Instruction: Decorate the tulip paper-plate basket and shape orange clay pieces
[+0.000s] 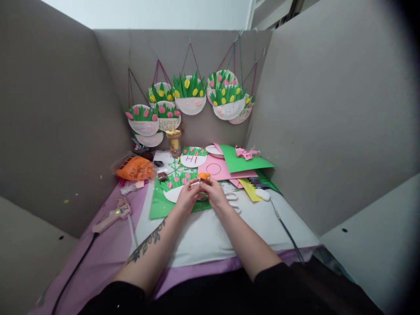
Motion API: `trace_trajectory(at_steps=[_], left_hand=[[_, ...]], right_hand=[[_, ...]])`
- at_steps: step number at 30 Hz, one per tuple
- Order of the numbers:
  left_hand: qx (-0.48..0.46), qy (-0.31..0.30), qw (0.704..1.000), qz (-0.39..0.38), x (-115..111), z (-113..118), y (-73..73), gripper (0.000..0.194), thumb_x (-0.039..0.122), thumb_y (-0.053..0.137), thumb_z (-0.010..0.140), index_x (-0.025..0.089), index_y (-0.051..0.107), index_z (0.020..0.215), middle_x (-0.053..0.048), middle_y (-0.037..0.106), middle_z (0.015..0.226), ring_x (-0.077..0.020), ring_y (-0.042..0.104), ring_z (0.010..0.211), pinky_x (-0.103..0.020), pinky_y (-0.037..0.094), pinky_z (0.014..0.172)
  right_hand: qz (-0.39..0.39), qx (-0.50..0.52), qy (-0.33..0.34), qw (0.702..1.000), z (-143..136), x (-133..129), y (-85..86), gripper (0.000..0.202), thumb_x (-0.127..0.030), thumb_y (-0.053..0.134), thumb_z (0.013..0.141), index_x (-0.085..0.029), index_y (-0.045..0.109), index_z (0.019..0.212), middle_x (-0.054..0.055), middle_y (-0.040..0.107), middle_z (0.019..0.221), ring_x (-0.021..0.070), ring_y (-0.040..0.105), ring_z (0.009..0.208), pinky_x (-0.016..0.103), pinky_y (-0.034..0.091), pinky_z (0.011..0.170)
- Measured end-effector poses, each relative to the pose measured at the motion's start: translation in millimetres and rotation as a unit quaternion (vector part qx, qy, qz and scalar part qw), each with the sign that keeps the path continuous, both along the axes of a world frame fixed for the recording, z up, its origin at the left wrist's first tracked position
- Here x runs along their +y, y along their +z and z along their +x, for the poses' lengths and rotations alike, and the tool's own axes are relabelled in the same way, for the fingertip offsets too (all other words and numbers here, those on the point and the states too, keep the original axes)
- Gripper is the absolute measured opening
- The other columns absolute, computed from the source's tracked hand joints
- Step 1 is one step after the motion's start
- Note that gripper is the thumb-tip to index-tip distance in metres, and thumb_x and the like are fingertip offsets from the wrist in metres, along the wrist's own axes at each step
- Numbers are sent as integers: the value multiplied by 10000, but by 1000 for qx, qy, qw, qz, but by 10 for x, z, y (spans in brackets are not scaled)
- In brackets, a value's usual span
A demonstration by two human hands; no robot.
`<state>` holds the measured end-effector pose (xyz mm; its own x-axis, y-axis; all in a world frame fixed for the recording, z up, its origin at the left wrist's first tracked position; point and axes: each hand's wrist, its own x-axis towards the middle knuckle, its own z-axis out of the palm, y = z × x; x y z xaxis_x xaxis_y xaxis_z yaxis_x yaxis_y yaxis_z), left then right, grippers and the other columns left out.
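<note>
Where hands meet over worktop (pixel 210 240), I note left hand (pixel 187 197) and right hand (pixel 212 191) both pinching orange piece (pixel 204 176).

1. Grey cardboard panels (pixel 328 109) are enclosing the scene on the left, right and far sides.
2. Paper-plate flower baskets (pixel 190 98) are hanging on the far panel.
3. A purple cloth (pixel 98 258) is covering the near surface.

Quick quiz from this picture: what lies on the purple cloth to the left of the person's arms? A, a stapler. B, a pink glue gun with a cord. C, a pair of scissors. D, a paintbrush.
B: a pink glue gun lies on the purple cloth left of the left hand, its dark cord trailing toward the near edge; the scissors lie by the right hand.
</note>
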<state>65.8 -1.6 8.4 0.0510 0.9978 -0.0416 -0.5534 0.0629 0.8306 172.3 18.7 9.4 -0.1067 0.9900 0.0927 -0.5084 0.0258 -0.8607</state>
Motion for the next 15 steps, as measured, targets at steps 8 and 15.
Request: trace_trajectory(at_steps=[8,15], left_hand=[[-4,-16,1000,-6,-4,8,4,410,339,779,645,133,605,953,-32,644,814,-92,620,659,-187,491,567],[-4,-12,1000,-20,-23,7,39,472,298,813,591,138,586,973,-24,638,792,-94,613,640,-197,487,562]], right_hand=[[-18,5,13,1000,6,12,2,220,-325,747,578,-172,649,703,-2,646,678,105,552,560,222,424,512],[-21,1,11,1000,4,9,4,191,-306,738,572,-168,635,654,-19,617,620,92,519,531,218,400,521]])
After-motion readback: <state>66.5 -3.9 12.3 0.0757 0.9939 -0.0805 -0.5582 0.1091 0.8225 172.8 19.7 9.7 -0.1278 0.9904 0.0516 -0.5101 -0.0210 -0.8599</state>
